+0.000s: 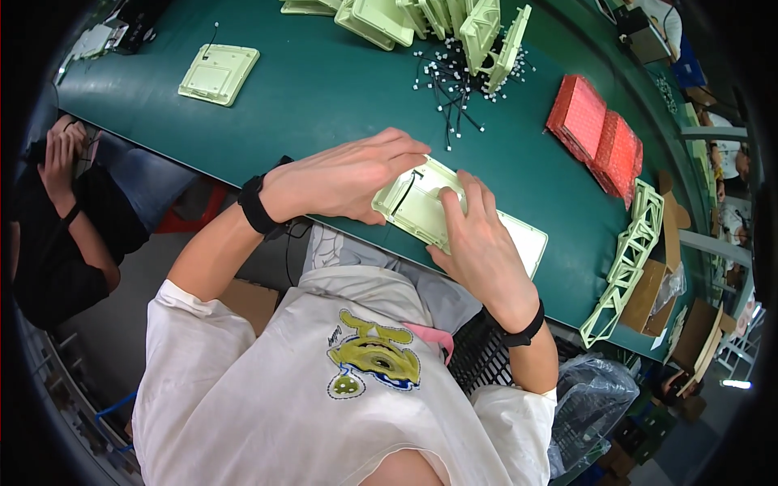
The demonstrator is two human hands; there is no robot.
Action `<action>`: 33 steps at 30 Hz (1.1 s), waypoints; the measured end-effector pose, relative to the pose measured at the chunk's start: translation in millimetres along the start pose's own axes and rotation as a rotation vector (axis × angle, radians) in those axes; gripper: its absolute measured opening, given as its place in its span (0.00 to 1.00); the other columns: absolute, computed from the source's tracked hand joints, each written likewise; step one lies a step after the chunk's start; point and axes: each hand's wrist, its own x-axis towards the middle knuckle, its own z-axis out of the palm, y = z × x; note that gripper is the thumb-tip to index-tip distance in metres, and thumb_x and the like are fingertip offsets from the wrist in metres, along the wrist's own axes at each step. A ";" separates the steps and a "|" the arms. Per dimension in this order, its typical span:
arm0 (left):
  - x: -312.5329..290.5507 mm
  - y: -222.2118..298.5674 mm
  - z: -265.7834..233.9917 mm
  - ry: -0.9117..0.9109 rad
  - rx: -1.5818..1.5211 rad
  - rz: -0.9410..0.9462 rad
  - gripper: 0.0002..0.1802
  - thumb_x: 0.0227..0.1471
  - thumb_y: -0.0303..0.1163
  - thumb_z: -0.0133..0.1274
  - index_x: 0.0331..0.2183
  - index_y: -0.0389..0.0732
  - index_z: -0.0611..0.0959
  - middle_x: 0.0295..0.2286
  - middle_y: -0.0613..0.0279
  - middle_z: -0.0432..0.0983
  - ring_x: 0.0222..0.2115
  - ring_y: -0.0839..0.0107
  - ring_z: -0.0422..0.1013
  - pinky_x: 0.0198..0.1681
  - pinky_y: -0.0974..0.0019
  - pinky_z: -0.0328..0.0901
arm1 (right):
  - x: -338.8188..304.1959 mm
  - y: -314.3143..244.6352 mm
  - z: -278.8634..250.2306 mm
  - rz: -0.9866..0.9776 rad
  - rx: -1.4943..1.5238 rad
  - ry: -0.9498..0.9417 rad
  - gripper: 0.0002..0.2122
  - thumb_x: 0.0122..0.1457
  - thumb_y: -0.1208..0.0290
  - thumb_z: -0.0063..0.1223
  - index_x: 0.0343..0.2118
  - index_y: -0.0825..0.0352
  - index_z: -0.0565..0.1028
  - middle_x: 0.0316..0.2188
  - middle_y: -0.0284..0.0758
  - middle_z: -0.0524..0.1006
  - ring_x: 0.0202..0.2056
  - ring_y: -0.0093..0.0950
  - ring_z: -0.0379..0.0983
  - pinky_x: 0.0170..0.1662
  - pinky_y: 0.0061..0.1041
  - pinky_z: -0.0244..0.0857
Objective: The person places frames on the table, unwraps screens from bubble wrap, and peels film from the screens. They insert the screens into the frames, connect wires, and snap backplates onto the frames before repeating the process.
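Holding the pale green shell (pixel 423 209) close to the near edge of the green table (pixel 308 97), with the left hand (pixel 348 180) curled about its left end and the right hand (pixel 480 247) laid across its right part, thumb and fingers bent onto it. Cannot tell the force of either hold. Apt, perhaps, to tip off the table edge through a slack thumb or a shove nearwards, given so little tabletop on the near side of the shell. Liable also to pinch or tug the short black cable (pixel 408 190) lying inside the shell's left part, if caught under a sliding fingertip or dragged over the rim. Could bump the pale flat panel (pixel 525 243) just right of the shell by a swing of the right hand; cannot tell whether joined to the shell or separate. Likely, in a long reach beyond the shell's far side, to scatter the heap of loose cables (pixel 454 93) or topple the upright green parts (pixel 480 34). Bounded well to the right of the shell by red bubble-wrapped packs (pixel 582 121) and a lattice frame (pixel 627 257). Roomiest on the far left of the shell, across bare tabletop toward a lone green casing (pixel 219 74); tightest on its near side.
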 end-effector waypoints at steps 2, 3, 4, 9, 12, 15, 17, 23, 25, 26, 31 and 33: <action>-0.7 0.5 -0.3 0.027 0.025 0.027 0.50 0.34 0.26 0.77 0.60 0.27 0.74 0.62 0.45 0.69 0.63 0.50 0.65 0.67 0.57 0.67 | -0.4 0.9 -0.5 -0.021 0.000 0.014 0.36 0.46 0.72 0.78 0.56 0.72 0.67 0.65 0.56 0.64 0.65 0.54 0.65 0.65 0.43 0.70; -0.3 0.1 -0.8 0.039 0.038 0.042 0.49 0.34 0.26 0.76 0.59 0.25 0.75 0.61 0.44 0.71 0.63 0.50 0.66 0.66 0.57 0.67 | -0.1 1.6 -0.7 -0.030 0.001 0.022 0.36 0.47 0.72 0.78 0.56 0.72 0.67 0.65 0.55 0.64 0.66 0.54 0.64 0.65 0.43 0.70; 0.0 -0.4 -1.2 0.033 0.033 0.043 0.49 0.34 0.26 0.76 0.59 0.25 0.75 0.61 0.44 0.71 0.63 0.50 0.66 0.66 0.57 0.67 | 0.2 2.2 -0.8 -0.024 0.006 0.019 0.36 0.47 0.72 0.78 0.56 0.72 0.67 0.65 0.55 0.64 0.66 0.54 0.64 0.65 0.43 0.70; 2.3 -1.3 -1.6 0.023 0.033 0.036 0.49 0.35 0.26 0.76 0.60 0.26 0.75 0.62 0.45 0.71 0.63 0.50 0.65 0.66 0.57 0.67 | 1.2 5.3 -1.7 -0.023 0.013 -0.003 0.36 0.47 0.72 0.78 0.57 0.71 0.67 0.66 0.54 0.64 0.66 0.53 0.64 0.67 0.43 0.68; 2.6 -2.2 0.6 0.011 0.037 0.039 0.49 0.35 0.26 0.77 0.60 0.27 0.75 0.62 0.45 0.70 0.64 0.50 0.65 0.67 0.58 0.67 | -0.2 5.8 -2.2 -0.002 0.038 -0.035 0.36 0.47 0.71 0.78 0.58 0.70 0.67 0.67 0.54 0.64 0.67 0.53 0.64 0.68 0.45 0.66; 0.7 -3.4 2.6 -0.012 -0.008 0.008 0.56 0.34 0.25 0.77 0.65 0.33 0.71 0.66 0.51 0.66 0.68 0.50 0.61 0.70 0.54 0.63 | -2.7 4.0 -2.0 0.030 -0.026 -0.022 0.36 0.47 0.69 0.79 0.58 0.68 0.69 0.69 0.53 0.65 0.69 0.50 0.64 0.70 0.49 0.62; -2.5 -3.6 4.7 -0.005 -0.006 0.003 0.55 0.34 0.26 0.77 0.65 0.33 0.71 0.66 0.51 0.66 0.68 0.50 0.61 0.70 0.53 0.63 | -2.8 6.2 3.2 0.013 -0.024 0.004 0.36 0.46 0.69 0.79 0.58 0.67 0.69 0.69 0.52 0.65 0.69 0.50 0.64 0.71 0.50 0.60; -4.8 4.5 8.4 0.020 0.039 -0.002 0.51 0.37 0.29 0.77 0.63 0.39 0.74 0.68 0.52 0.64 0.68 0.50 0.60 0.69 0.48 0.61 | -4.5 9.4 11.1 -0.014 -0.005 0.088 0.37 0.43 0.67 0.80 0.57 0.66 0.71 0.69 0.53 0.67 0.69 0.47 0.66 0.73 0.50 0.56; -8.1 3.4 1.3 -0.008 0.044 -0.015 0.50 0.38 0.30 0.77 0.63 0.41 0.74 0.69 0.53 0.63 0.69 0.50 0.60 0.68 0.47 0.61 | -0.9 2.2 13.3 -0.014 -0.015 0.102 0.37 0.44 0.66 0.80 0.58 0.67 0.71 0.69 0.53 0.67 0.69 0.47 0.66 0.73 0.50 0.56; -10.8 2.2 -2.9 -0.039 0.033 -0.033 0.49 0.38 0.31 0.77 0.63 0.43 0.75 0.69 0.54 0.63 0.69 0.50 0.60 0.68 0.46 0.60 | 1.9 -3.4 15.4 -0.010 -0.020 0.101 0.38 0.44 0.66 0.80 0.58 0.67 0.71 0.70 0.53 0.67 0.70 0.47 0.66 0.73 0.50 0.56; -33.1 -4.1 -18.5 -0.025 0.171 -0.057 0.48 0.39 0.34 0.76 0.63 0.47 0.76 0.69 0.58 0.64 0.69 0.50 0.59 0.69 0.46 0.59 | 28.7 -17.4 32.5 -0.075 0.074 0.166 0.40 0.45 0.64 0.80 0.61 0.68 0.70 0.70 0.54 0.66 0.70 0.48 0.64 0.73 0.48 0.58; -38.4 -4.4 -20.8 -0.017 0.179 -0.061 0.48 0.39 0.34 0.77 0.63 0.47 0.76 0.69 0.58 0.64 0.69 0.50 0.59 0.69 0.46 0.59 | 37.2 -22.5 41.6 -0.076 0.084 0.187 0.40 0.45 0.63 0.79 0.62 0.69 0.70 0.70 0.54 0.65 0.70 0.49 0.64 0.73 0.48 0.58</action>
